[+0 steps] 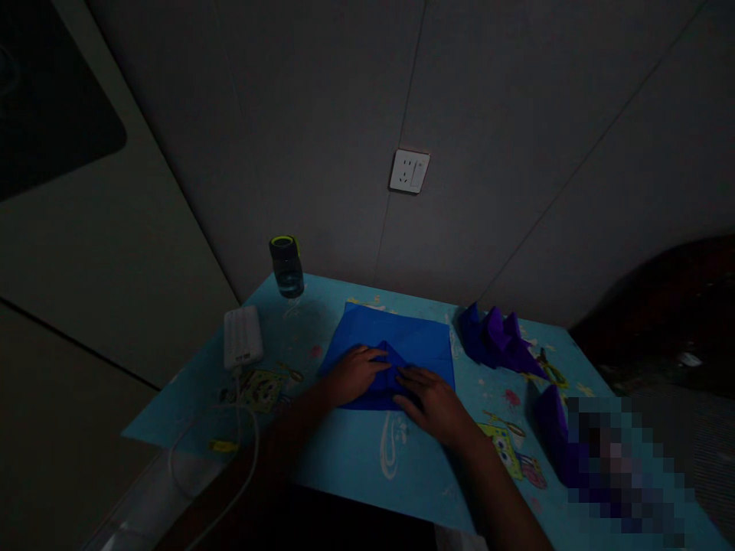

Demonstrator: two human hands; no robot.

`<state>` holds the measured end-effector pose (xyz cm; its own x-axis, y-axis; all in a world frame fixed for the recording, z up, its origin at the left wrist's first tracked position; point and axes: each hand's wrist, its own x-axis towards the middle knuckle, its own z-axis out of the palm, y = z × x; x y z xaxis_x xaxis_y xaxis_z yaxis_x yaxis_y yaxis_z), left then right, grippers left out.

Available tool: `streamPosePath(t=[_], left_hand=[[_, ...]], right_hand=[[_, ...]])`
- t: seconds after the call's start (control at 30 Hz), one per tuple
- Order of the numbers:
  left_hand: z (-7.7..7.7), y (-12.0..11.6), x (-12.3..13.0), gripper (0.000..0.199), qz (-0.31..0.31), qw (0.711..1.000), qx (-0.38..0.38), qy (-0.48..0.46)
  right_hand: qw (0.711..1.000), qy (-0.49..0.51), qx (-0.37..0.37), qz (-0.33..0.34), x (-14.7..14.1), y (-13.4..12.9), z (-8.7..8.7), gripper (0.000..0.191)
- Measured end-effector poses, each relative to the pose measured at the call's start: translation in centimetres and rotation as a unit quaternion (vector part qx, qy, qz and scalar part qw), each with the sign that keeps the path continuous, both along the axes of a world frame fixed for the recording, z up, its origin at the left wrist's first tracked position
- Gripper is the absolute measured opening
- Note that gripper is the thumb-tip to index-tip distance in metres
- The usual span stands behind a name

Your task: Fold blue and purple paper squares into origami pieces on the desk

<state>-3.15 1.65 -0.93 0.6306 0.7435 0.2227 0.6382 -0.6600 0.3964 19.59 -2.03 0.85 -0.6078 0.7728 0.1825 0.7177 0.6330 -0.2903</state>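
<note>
A sheet of blue paper (413, 329) lies on the patterned table, with a darker blue-purple folded paper piece (386, 390) on its near half. Both of my hands rest on that folded piece. My left hand (357, 375) lies over its left side, fingers stretched toward the middle peak. From the right, my right hand (430, 399) presses on it with the fingers laid out and the thumb apart, nearer the table's front. Neither hand visibly pinches the paper, though the left thumb is hidden.
Folded purple paper boats (497, 337) stand at the back right, and another purple folded piece (551, 428) sits at the right, partly blurred. A water bottle (287, 268) is at the back left. A white power bank (242, 337) trails a white cable (256, 436) across the left edge.
</note>
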Motion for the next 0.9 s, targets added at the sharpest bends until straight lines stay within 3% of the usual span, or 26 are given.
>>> streamPosePath(t=[0.17, 0.3, 0.4, 0.67, 0.77, 0.9], left_hand=[[0.4, 0.1, -0.4, 0.028, 0.032, 0.989, -0.067, -0.129], [1.4, -0.2, -0.8, 0.032, 0.063, 0.977, -0.115, -0.166], [1.6, -0.2, -1.1, 0.027, 0.063, 0.978, -0.115, -0.161], [0.1, 0.2, -1.1, 0.032, 0.031, 0.994, -0.072, -0.078], [0.0, 0.1, -1.1, 0.036, 0.032, 0.996, -0.057, -0.056], [-0.2, 0.1, -1.3, 0.040, 0.037, 0.998, -0.024, -0.035]], right_hand=[[0.999, -0.001, 0.042, -0.031, -0.9, 0.2, -0.2, 0.025], [0.997, -0.001, 0.040, -0.069, -1.4, 0.5, -0.5, 0.024], [0.994, 0.015, 0.032, -0.104, -1.7, 0.8, -0.8, 0.025], [0.976, -0.006, 0.051, -0.210, -1.7, 1.2, -1.2, 0.030], [0.972, 0.019, 0.017, -0.233, -0.5, 1.3, -1.4, 0.038], [0.971, 0.094, -0.065, -0.209, 1.4, 1.6, -1.9, 0.050]])
